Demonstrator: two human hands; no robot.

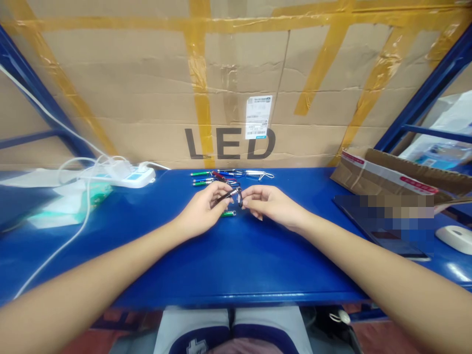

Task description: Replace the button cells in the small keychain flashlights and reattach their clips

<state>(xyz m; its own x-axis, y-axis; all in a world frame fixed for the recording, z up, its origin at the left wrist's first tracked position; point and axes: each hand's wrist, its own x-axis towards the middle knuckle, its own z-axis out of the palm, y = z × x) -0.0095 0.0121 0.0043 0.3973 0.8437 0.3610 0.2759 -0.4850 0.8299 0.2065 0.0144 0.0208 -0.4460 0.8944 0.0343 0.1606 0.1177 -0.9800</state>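
Note:
My left hand [204, 206] is closed around a slim black pen-shaped stick [225, 195] with a silver end, tilted up to the right. A short black cord loop [240, 197] hangs from that end, and my right hand [271, 201] pinches it between thumb and fingers. Partly hidden below my left fingers, a green pen-shaped stick [229, 214] lies on the blue table [236, 265]. Just beyond my hands is a group of similar sticks: green [200, 173], red [220, 176] and silver [254, 173] ones, some with cord loops.
At the left, a white power strip [138, 178] with cables lies by green-and-white packets [70, 204]. A large cardboard box [147, 98] marked LED stands behind the table. To the right are an open carton [391, 172], a dark flat device [372, 226] and a white computer mouse [455, 238].

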